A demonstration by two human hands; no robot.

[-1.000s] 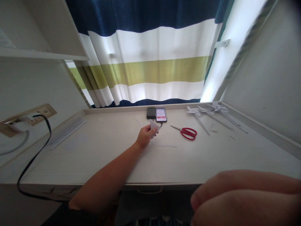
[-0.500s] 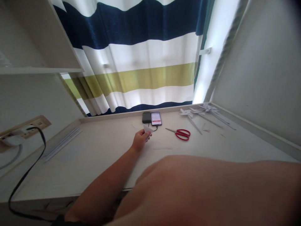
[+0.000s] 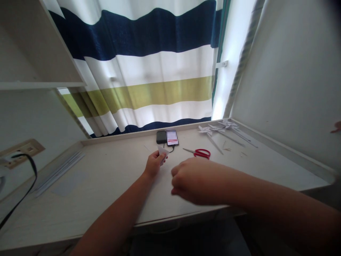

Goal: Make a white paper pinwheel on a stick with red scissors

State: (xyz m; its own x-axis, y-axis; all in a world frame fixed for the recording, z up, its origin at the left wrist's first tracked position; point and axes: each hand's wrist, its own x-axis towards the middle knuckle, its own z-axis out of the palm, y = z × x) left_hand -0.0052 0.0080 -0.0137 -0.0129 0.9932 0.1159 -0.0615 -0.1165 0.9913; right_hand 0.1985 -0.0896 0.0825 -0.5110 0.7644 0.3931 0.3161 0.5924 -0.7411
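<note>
The left hand [image 3: 152, 165] was stretched out over the desk [image 3: 106, 185], raised a little above its surface, with the arm running back toward the near edge. Its fingers [image 3: 157, 159] were pinched together on a small white piece of paper [image 3: 162, 150]. The thumb pressed on one face of the paper and the other fingers on the far face. The paper stuck up and forward past the fingertips, its free corner pointing away from the person toward the phone [image 3: 172, 137]. It was off the desk, held at its lower edge only. The right hand [image 3: 193, 179] hovered nearer the person, to the right of the left hand and clear of the paper, with its back turned to the camera. Its fingers were curled downward toward the desk. Whether they were closed on anything could not be told, since the palm side was hidden. Just behind the paper lay the phone with its screen lit, and a black box [image 3: 161, 136] touched it on the left. Red-handled scissors [image 3: 200, 153] lay flat to the right of the phone, beyond the right hand. Farther right, near the back corner, lay several white paper pinwheels [image 3: 205, 129] on thin sticks. Long pale strips [image 3: 60, 167] lay along the left side of the desk, and a black cable [image 3: 34, 167] hung from a wall socket [image 3: 23, 148]. A striped curtain [image 3: 149, 92] hung behind the desk.
</note>
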